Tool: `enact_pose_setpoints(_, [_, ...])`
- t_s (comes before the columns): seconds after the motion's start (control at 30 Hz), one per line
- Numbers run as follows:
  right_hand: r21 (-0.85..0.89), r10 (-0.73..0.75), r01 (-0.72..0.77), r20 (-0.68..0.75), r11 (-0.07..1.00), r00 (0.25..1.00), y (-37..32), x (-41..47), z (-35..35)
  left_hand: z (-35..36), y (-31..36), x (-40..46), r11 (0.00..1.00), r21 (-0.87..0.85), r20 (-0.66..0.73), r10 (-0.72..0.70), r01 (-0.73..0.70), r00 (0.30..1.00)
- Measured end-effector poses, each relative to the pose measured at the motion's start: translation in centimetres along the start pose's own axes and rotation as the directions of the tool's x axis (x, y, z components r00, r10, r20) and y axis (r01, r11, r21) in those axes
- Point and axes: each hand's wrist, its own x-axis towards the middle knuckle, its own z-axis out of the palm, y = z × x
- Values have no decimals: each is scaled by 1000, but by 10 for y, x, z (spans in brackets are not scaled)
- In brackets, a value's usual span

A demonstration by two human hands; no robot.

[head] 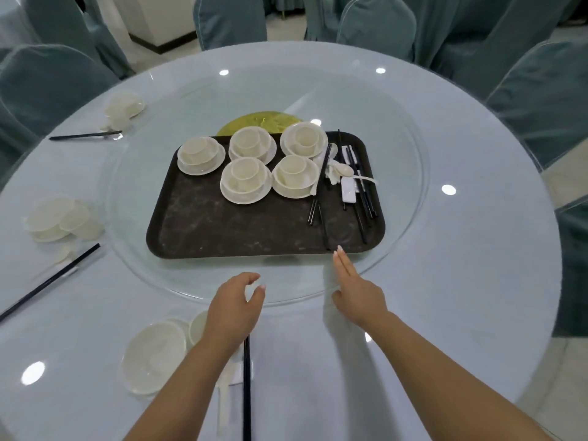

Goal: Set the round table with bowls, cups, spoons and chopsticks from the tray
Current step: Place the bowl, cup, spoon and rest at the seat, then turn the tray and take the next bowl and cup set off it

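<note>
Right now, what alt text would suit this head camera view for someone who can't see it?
Two bare hands, left hand and right hand, reach empty toward a dark tray on a round table, holding five stacked bowl sets, spoons and chopsticks. Three place settings already lie at the table's left and near edges.

Left hand [234, 308]: forearm extended forward, fingers loosely curled, holding nothing. Right hand [358, 289]: fingers straight together, reaching forward.
</note>
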Motion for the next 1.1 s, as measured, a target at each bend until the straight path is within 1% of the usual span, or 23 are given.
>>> enact_pose_setpoints(0.13, [5,35,-35,-18,999,999,17,11,-10,5,0,8,999,7,9,-42,42,999])
enact_pose_setpoints(0.23, [32,86,-85,-30,996,996,22,24,-20,8,-1,17,995,70,15,-70,69,997])
enact_pose_setpoints(0.33, [30,32,-32,-8,999,999,15,33,-28,9,-2,28,982,173,45,-82,73,996])
enact_pose_setpoints(0.4, [13,-12,12,17,1000,1000,7,38,-32,7,-3,35,967,253,60,-56,39,997])
enact_pose_setpoints(0.43, [9,-31,30,32,999,999,2,40,-33,6,-3,38,942,335,73,-32,6,997])
enact_pose_setpoints(0.5, [2,-61,61,57,998,997,-9,46,-34,4,-2,43,841,533,135,26,-95,990])
enact_pose_setpoints(0.53, [-2,-69,70,65,998,995,-13,48,-35,4,-2,45,799,587,170,40,-134,985])
enact_pose_setpoints(0.57, [-4,-73,74,72,997,995,-18,51,-35,4,-1,47,778,611,199,33,-150,979])
enact_pose_setpoints(0.7, [-1,-45,46,94,999,995,-25,56,-35,7,5,51,769,624,263,-39,-139,964])
enact_pose_setpoints(0.8, [-3,-12,12,99,1000,995,-21,61,-36,12,7,50,771,622,292,-67,-136,954])
enact_pose_setpoints(0.97, [-6,62,-62,52,998,997,-5,70,-42,24,5,42,818,555,345,-61,-151,936])
enact_pose_setpoints(1.1, [-20,87,-86,27,996,996,7,76,-46,35,12,40,867,473,369,-31,-159,929])
